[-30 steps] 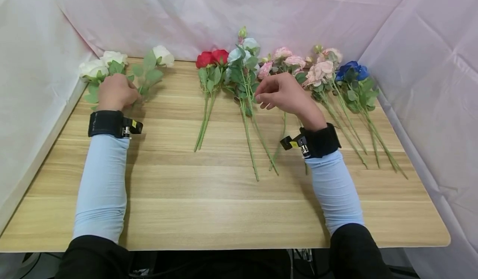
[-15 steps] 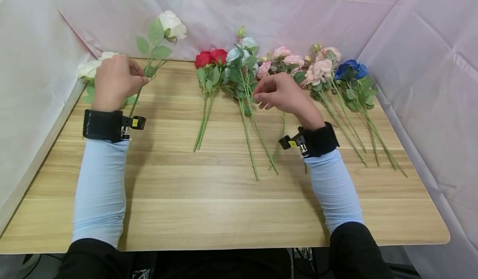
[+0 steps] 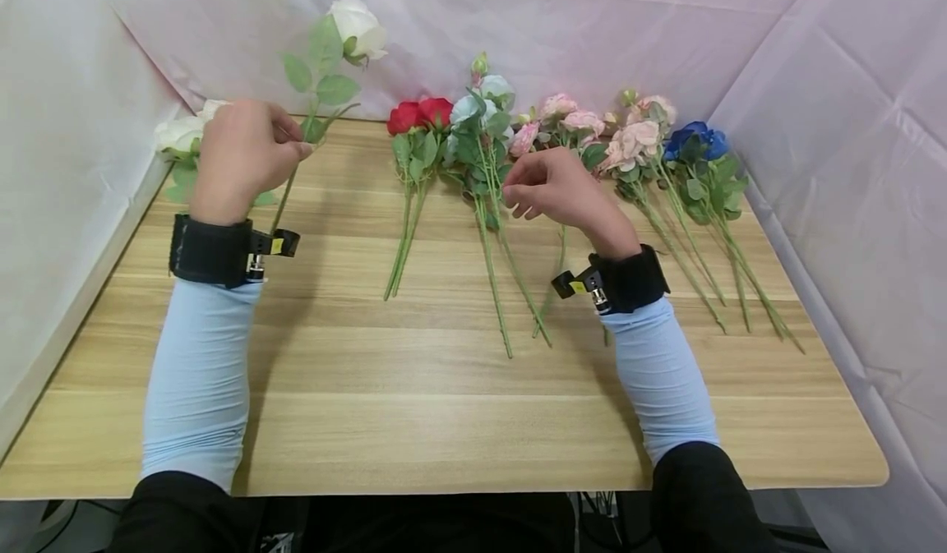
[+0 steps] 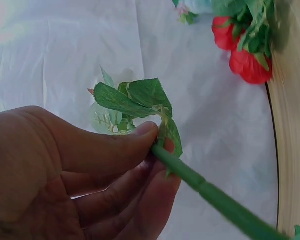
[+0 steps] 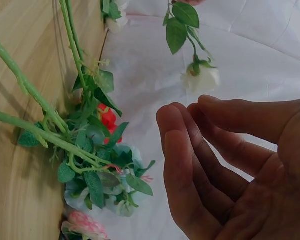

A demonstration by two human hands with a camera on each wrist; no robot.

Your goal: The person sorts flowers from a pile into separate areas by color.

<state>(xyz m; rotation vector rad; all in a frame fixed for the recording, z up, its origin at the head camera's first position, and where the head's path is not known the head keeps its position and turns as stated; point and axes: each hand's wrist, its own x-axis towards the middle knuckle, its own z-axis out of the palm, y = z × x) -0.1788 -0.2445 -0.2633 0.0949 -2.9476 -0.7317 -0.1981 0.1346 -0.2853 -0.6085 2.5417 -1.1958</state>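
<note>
The left hand (image 3: pixel 244 154) pinches a white rose (image 3: pixel 358 27) by its stem; a loose grip (only fingertips) could drop it. The right hand (image 3: pixel 558 187) hovers relaxed, holding nothing.

The left hand (image 3: pixel 240 158) covers part of the white rose stem (image 3: pixel 284 200) and most of the white blooms (image 3: pixel 177 135) lying behind it; the right hand (image 3: pixel 558 191) hides a pink stem (image 3: pixel 556 278).
</note>
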